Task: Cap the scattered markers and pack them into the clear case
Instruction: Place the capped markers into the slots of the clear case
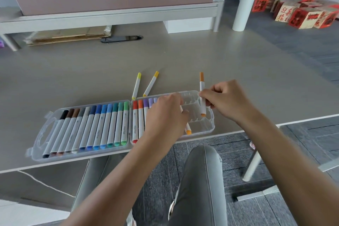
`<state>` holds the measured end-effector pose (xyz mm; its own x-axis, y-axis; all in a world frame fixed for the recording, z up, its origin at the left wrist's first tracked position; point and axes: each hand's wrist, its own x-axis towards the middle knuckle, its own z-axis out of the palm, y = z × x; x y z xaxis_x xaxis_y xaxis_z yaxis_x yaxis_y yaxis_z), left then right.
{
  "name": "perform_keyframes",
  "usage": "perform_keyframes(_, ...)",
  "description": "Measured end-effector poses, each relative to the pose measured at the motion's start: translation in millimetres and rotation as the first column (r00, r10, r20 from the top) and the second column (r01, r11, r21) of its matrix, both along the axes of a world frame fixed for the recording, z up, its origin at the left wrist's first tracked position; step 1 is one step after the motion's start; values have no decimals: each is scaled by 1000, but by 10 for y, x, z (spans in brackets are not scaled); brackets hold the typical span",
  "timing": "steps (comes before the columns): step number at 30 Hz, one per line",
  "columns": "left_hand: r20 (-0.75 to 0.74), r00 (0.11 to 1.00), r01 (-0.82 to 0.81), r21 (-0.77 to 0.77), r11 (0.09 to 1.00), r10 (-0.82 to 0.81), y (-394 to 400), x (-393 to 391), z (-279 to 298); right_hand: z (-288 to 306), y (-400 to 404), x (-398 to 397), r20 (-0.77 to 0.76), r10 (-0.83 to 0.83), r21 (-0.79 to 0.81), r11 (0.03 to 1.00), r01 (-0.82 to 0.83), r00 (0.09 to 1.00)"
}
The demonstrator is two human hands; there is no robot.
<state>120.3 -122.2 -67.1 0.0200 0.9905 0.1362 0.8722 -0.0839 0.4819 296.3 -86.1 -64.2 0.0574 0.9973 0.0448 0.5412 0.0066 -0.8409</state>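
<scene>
From the head camera, the orange marker [202,95] looks light, stiff and smooth-barrelled, so I judge a pinch at mid-barrel the surest hold; the right hand [225,101] has it just so, fingers curled around the white barrel, the marker near upright above the empty slots at the right end of the clear case [205,128]. The left hand [165,115] lies curled over the case's right half, seemingly gripping another orange-ended marker [188,130] jutting beneath it; two yellow markers [136,86] lie on the table [73,71] just beyond the case.
</scene>
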Motion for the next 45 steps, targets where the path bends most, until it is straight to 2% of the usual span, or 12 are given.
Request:
perform_keyframes(8, -93, 995, 47, 124, 991, -36, -35, -110, -71, -32, -14, -49, 54, 23, -21, 1000, -22, 998)
perform_keyframes(13, -123, 990, 83, 165, 983, -63, -71, -143, -121, 32, -89, -81, 192, 138, -77, 989, -125, 972)
perform_keyframes(22, -158, 984, 101, 147, 984, -77, -88, -177, -124, 134, -131, -157, 320, 192, -144, 978, -152, 928)
perform_keyframes(29, -73, 993, 98, 109, 989, -91, -103, -215, -112, 109, -68, -198, 321, 204, -180, 972, -152, 925)
perform_keyframes(41, -195, 975, 128, 104, 986, -106, -104, -230, -126, 103, 14, -243, 348, 201, -227, 966, -125, 916)
perform_keyframes(45, -149, 979, 151, 72, 986, -139, -73, -267, -113, 146, 11, -273, 364, 227, -248, 959, -141, 903)
